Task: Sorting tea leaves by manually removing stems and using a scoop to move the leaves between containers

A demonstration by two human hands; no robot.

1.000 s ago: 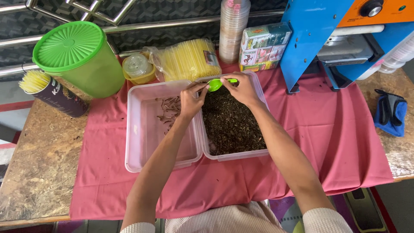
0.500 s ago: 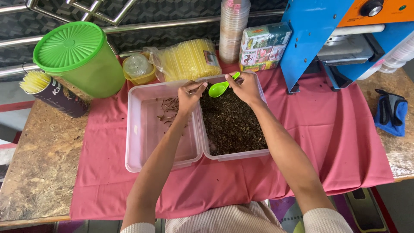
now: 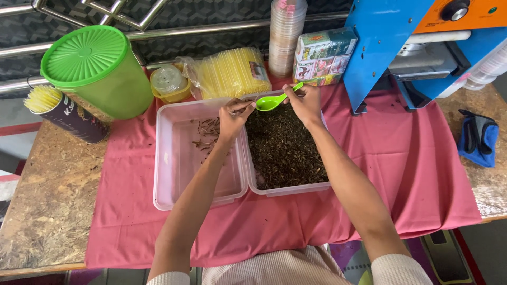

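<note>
My right hand [image 3: 301, 103] holds a green plastic spoon [image 3: 272, 101] by its handle over the far end of a clear tub [image 3: 288, 188] full of dark dried leaves [image 3: 285, 150]. My left hand [image 3: 235, 117] hovers at the spoon's bowl, fingers pinched on a thin twig, above the wall between the two tubs. The left clear tub [image 3: 174, 158] holds only a small scatter of brown twigs [image 3: 207, 134]. Both tubs sit side by side on a pink cloth [image 3: 401, 158].
A big green lidded bucket [image 3: 97, 68], a small yellow tub [image 3: 169, 83], a bag of yellow straws [image 3: 232, 73], stacked cups [image 3: 286, 34] and a box [image 3: 323, 55] line the back. A blue machine [image 3: 401, 47] stands right, a dark can of straws [image 3: 68, 113] left.
The right hand has lifted and tilted the green spoon toward the left hand. The left hand has risen from the left tub's twigs to the spoon's bowl.
</note>
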